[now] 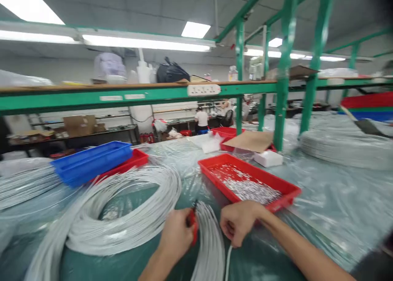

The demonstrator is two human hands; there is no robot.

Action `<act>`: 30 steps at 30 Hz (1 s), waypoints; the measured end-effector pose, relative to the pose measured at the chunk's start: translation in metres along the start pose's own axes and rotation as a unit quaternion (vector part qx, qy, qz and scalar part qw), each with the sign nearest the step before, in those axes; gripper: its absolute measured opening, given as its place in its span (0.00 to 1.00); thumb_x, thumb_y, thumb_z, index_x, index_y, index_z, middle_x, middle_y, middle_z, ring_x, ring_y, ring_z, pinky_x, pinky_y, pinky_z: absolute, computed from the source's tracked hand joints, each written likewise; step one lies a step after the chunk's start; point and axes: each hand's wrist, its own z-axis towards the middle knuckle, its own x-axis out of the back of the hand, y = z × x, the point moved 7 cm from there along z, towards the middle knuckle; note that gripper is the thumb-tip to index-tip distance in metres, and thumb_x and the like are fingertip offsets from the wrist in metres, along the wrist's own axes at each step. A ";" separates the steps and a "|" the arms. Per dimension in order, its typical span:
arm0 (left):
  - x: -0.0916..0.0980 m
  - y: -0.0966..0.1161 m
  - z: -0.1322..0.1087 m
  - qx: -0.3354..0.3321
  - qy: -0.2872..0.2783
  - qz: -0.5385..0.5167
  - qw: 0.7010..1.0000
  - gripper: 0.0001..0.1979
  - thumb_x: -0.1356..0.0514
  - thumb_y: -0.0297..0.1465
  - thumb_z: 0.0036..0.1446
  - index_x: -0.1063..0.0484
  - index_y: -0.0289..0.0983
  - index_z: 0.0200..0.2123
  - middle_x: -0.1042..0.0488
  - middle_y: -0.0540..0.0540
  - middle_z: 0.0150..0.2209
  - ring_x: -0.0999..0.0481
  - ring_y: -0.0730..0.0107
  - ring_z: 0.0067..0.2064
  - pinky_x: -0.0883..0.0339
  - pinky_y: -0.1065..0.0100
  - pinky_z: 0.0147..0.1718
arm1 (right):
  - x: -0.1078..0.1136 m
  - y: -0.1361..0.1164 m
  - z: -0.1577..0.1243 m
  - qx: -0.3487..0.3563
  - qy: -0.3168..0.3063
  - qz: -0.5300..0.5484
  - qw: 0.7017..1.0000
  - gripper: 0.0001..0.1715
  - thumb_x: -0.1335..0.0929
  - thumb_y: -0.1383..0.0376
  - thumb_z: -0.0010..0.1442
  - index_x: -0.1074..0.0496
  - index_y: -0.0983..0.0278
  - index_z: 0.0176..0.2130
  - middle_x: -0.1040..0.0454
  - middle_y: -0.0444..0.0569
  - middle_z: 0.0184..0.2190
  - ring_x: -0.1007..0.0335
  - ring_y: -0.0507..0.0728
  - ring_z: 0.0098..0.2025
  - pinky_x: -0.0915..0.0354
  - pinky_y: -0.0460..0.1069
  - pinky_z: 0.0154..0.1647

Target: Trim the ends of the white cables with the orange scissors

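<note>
Leftward first, well apart from the parts tray (287, 200), a sheaf of thin white strands (27, 186) lies beside one long blue plastic tray (89, 163), which tilts over one red plastic tray (137, 158). Nearer the parts tray, though still left of it, sits one round coil (123, 236) of smooth, glossy white cable, its turns too many to count.

Two hands work apart from each other. The left hand (176, 234), left of the parts tray and on its near side, is wrapped around one red-handled tool (194, 225); its dark nose points away from the person, and whether its jaws meet cannot be told. Touching or just beside that nose is the far end of a cable bundle (210, 244), whose many slender strands run lengthwise toward the person, bowing rightward. Next comes one single cable (228, 260), in front of the parts tray: its upper end is pinched in the right hand (239, 221), its long axis running down toward the person.

The parts tray itself, rectangular red plastic, holds uncounted small silvery pieces (251, 190). Right of it, well apart, rests one broad pale coil (344, 150) on the film-covered green worktop (264, 260).
</note>
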 end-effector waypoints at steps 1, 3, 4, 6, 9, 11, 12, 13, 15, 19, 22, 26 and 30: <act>0.001 0.000 0.000 0.008 0.005 0.019 1.000 0.12 0.46 0.29 0.57 0.24 0.35 0.26 0.24 0.45 0.24 0.29 0.69 0.26 0.46 0.69 0.27 | -0.002 0.003 0.001 -0.006 -0.011 0.041 0.999 0.09 0.29 0.64 0.42 0.34 0.63 0.22 0.36 0.37 0.15 0.43 0.48 0.16 0.46 0.43 0.18; 0.005 -0.002 0.003 0.024 0.004 0.059 0.998 0.10 0.44 0.28 0.53 0.22 0.37 0.28 0.22 0.43 0.26 0.26 0.66 0.28 0.47 0.68 0.27 | -0.005 0.009 0.002 -0.019 -0.038 0.095 0.995 0.10 0.30 0.62 0.41 0.34 0.63 0.22 0.35 0.38 0.16 0.43 0.48 0.15 0.46 0.43 0.16; 0.009 -0.003 0.005 0.029 0.005 0.076 0.997 0.09 0.43 0.29 0.52 0.21 0.37 0.29 0.21 0.42 0.28 0.25 0.64 0.30 0.47 0.67 0.27 | -0.004 0.012 0.002 -0.023 -0.040 0.100 0.994 0.10 0.30 0.62 0.40 0.35 0.63 0.22 0.36 0.39 0.15 0.44 0.48 0.15 0.47 0.43 0.16; 0.018 -0.004 0.007 0.035 0.009 0.095 0.995 0.09 0.42 0.31 0.52 0.21 0.38 0.30 0.20 0.40 0.30 0.23 0.60 0.32 0.45 0.66 0.28 | 0.002 0.011 0.000 -0.008 -0.018 0.104 0.994 0.09 0.29 0.65 0.40 0.35 0.63 0.22 0.37 0.39 0.15 0.46 0.46 0.16 0.50 0.41 0.16; 0.029 -0.004 0.007 0.042 0.026 0.106 0.993 0.10 0.43 0.31 0.53 0.21 0.37 0.30 0.20 0.40 0.30 0.23 0.59 0.33 0.43 0.66 0.29 | 0.008 -0.002 0.001 0.037 0.029 0.162 0.986 0.13 0.28 0.62 0.45 0.35 0.64 0.28 0.32 0.42 0.21 0.42 0.45 0.17 0.50 0.40 0.16; 0.029 -0.005 0.006 0.043 0.027 0.104 0.993 0.08 0.42 0.30 0.51 0.22 0.37 0.29 0.21 0.41 0.28 0.24 0.60 0.31 0.44 0.67 0.28 | 0.009 -0.016 0.004 0.081 0.054 0.223 0.970 0.18 0.28 0.54 0.51 0.36 0.63 0.31 0.28 0.46 0.27 0.36 0.47 0.19 0.46 0.41 0.15; 0.028 -0.006 0.005 0.042 0.023 0.102 0.994 0.07 0.41 0.29 0.50 0.22 0.37 0.29 0.21 0.42 0.27 0.24 0.62 0.30 0.44 0.67 0.28 | 0.009 -0.024 0.006 0.109 0.065 0.256 0.958 0.21 0.29 0.51 0.53 0.38 0.63 0.31 0.27 0.47 0.29 0.34 0.48 0.20 0.44 0.41 0.15; 0.027 -0.007 0.004 0.040 0.018 0.099 0.994 0.07 0.41 0.27 0.49 0.22 0.37 0.28 0.22 0.43 0.26 0.25 0.63 0.29 0.45 0.68 0.28 | 0.008 -0.032 0.008 0.138 0.068 0.288 0.945 0.22 0.28 0.50 0.53 0.39 0.63 0.30 0.27 0.48 0.30 0.33 0.48 0.20 0.42 0.42 0.16; 0.025 -0.009 0.004 0.037 0.008 0.090 0.995 0.07 0.42 0.26 0.49 0.22 0.36 0.27 0.23 0.45 0.25 0.28 0.67 0.27 0.46 0.69 0.27 | 0.007 -0.045 0.011 0.184 0.080 0.353 0.914 0.23 0.28 0.51 0.53 0.38 0.63 0.30 0.26 0.48 0.30 0.34 0.48 0.20 0.39 0.42 0.16; 0.031 -0.017 0.008 0.045 0.017 0.063 0.997 0.11 0.45 0.29 0.55 0.23 0.34 0.30 0.25 0.46 0.24 0.31 0.70 0.26 0.44 0.70 0.28 | 0.003 -0.053 0.019 0.228 0.116 0.456 0.852 0.21 0.26 0.52 0.53 0.35 0.65 0.32 0.24 0.48 0.29 0.30 0.50 0.24 0.36 0.42 0.19; 0.036 -0.028 0.015 0.061 0.044 0.046 0.996 0.14 0.46 0.32 0.58 0.23 0.32 0.38 0.23 0.45 0.28 0.29 0.70 0.30 0.40 0.70 0.32 | -0.001 -0.045 0.030 0.225 0.157 0.502 0.820 0.21 0.25 0.53 0.52 0.32 0.65 0.34 0.24 0.46 0.26 0.31 0.50 0.23 0.37 0.42 0.17; 0.033 -0.039 0.020 0.064 0.051 0.020 0.996 0.14 0.45 0.30 0.55 0.24 0.30 0.41 0.21 0.44 0.31 0.25 0.69 0.32 0.35 0.71 0.33 | -0.010 -0.040 0.042 0.218 0.167 0.520 0.809 0.20 0.26 0.53 0.52 0.28 0.66 0.35 0.27 0.43 0.23 0.32 0.50 0.24 0.37 0.42 0.18; 0.031 -0.039 0.019 0.054 0.057 -0.009 0.997 0.14 0.43 0.27 0.50 0.24 0.31 0.40 0.20 0.43 0.37 0.22 0.67 0.37 0.32 0.71 0.39 | -0.011 -0.042 0.041 0.228 0.191 0.528 0.796 0.17 0.27 0.54 0.53 0.27 0.66 0.33 0.29 0.41 0.21 0.36 0.48 0.21 0.37 0.43 0.19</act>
